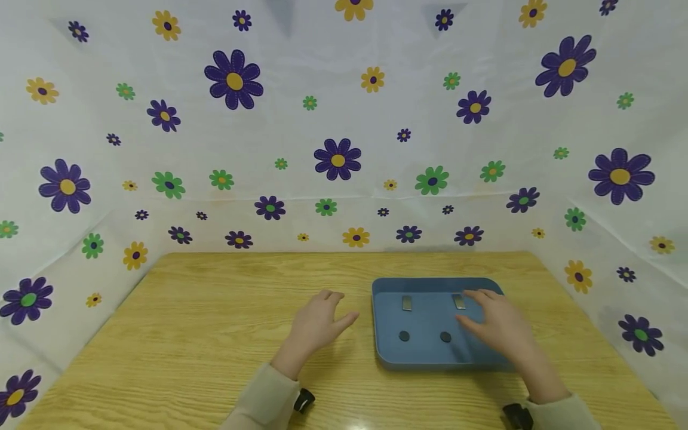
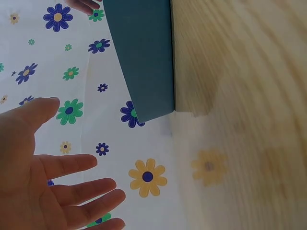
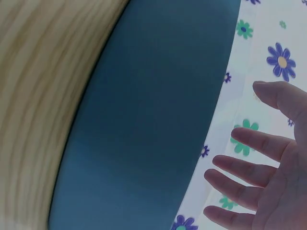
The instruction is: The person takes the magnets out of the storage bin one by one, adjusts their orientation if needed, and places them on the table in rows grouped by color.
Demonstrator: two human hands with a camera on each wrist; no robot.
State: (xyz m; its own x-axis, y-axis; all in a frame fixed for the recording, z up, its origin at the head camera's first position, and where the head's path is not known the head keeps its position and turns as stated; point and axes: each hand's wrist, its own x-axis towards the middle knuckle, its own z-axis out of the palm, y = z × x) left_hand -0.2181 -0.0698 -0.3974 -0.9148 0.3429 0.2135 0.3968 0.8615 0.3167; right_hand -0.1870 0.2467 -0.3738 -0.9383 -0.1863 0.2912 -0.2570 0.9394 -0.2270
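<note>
A blue tray (image 1: 424, 365) rests on the right half of the table. Toward its far side lie two flat metallic rectangles, a left one (image 1: 407, 303) and a right one (image 1: 458, 301). Nearer the front are two small dark discs, one at left (image 1: 404, 336) and another at right (image 1: 445, 337). My left hand (image 1: 319, 322) hovers beside the tray's left wall, fingers spread and holding nothing. Over the tray's right part is my right hand (image 1: 497, 319), also empty, its fingertips overlapping the right rectangle's edge in the head view. Both wrist views show the fingers apart beside the tray's outer wall (image 3: 144, 110).
The wood-grain table (image 1: 215, 334) extends left of the tray. A white cloth (image 1: 301, 131) printed with purple, yellow and green flowers hangs behind the table and along both sides. Light sleeves and dark wrist straps show on both arms.
</note>
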